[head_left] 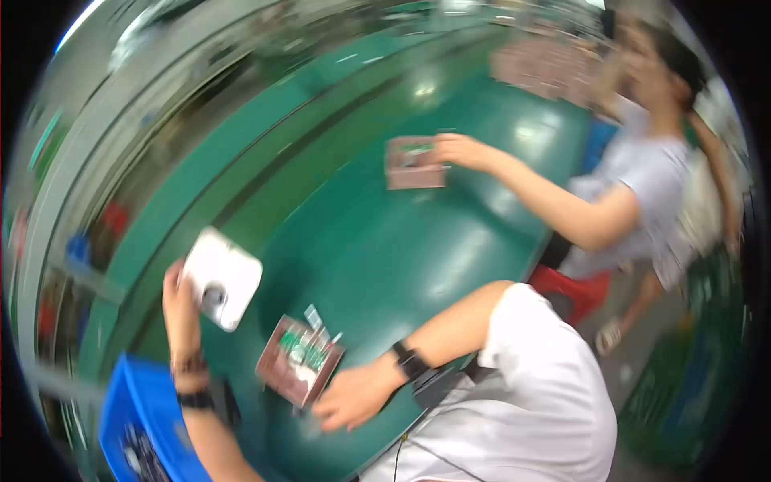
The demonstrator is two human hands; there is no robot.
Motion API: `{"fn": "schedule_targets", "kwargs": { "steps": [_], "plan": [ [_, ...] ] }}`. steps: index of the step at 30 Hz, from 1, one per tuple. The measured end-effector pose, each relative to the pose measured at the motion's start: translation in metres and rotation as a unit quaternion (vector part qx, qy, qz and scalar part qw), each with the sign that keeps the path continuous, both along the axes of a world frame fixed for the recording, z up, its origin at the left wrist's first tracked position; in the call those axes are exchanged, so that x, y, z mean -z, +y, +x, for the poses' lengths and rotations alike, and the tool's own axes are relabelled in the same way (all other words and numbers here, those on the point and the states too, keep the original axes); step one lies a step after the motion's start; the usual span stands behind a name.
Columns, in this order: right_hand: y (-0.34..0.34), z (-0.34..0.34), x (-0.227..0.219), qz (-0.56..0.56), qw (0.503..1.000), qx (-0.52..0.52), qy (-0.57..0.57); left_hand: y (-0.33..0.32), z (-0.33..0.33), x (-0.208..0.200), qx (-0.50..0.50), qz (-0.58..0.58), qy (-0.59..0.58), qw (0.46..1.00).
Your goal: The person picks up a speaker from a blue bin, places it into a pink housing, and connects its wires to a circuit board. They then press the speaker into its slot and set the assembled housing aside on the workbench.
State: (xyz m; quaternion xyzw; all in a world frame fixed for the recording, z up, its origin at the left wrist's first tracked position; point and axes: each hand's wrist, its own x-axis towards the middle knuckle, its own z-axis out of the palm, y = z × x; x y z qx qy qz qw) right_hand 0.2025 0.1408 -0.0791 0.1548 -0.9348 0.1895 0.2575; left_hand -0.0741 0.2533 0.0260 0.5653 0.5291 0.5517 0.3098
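Gripping one white tray [222, 277], the left hand [178, 299] closes; the right hand [353, 394], open, touches one brown box [297, 360].

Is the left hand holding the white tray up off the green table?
Yes, the left hand grips the white tray by its edge, raised above the green table.

My left hand [181, 301] holds up a white flat rounded pack [221, 277], dark round spot near its lower edge. A brown open box [299, 360] with green and white contents lies just beside my right hand [353, 395]. A second brown box [414, 163] sits farther along the green table [401, 257], at a co-worker's hand [459, 150].
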Motion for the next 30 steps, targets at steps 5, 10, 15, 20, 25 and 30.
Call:
{"fn": "schedule_targets", "kwargs": {
  "steps": [5, 10, 15, 20, 25, 30],
  "plan": [
    [0.0, -0.011, 0.008, 0.071, 0.996, 0.027, 0.056, -0.023, 0.102, -0.029, 0.097, -0.025, 0.103, 0.99],
    [0.0, -0.014, 0.013, 0.067, 0.996, 0.029, 0.054, -0.054, 0.155, -0.026, 0.192, -0.083, 0.087, 0.974],
    [0.004, -0.017, 0.011, 0.09, 0.993, 0.022, 0.068, -0.058, 0.157, 0.0, 0.22, -0.189, 0.095, 0.952],
    [0.001, -0.011, -0.001, 0.064, 0.997, -0.007, 0.038, -0.046, 0.133, 0.026, 0.181, -0.219, 0.108, 0.953],
    [-0.005, -0.009, 0.004, 0.053, 0.997, 0.004, 0.059, -0.045, 0.131, 0.027, 0.119, -0.227, 0.032, 0.966],
    [-0.009, -0.005, 0.001, 0.048, 0.998, -0.005, 0.044, -0.033, 0.12, 0.044, 0.121, -0.187, 0.021, 0.975]
  ]
}}
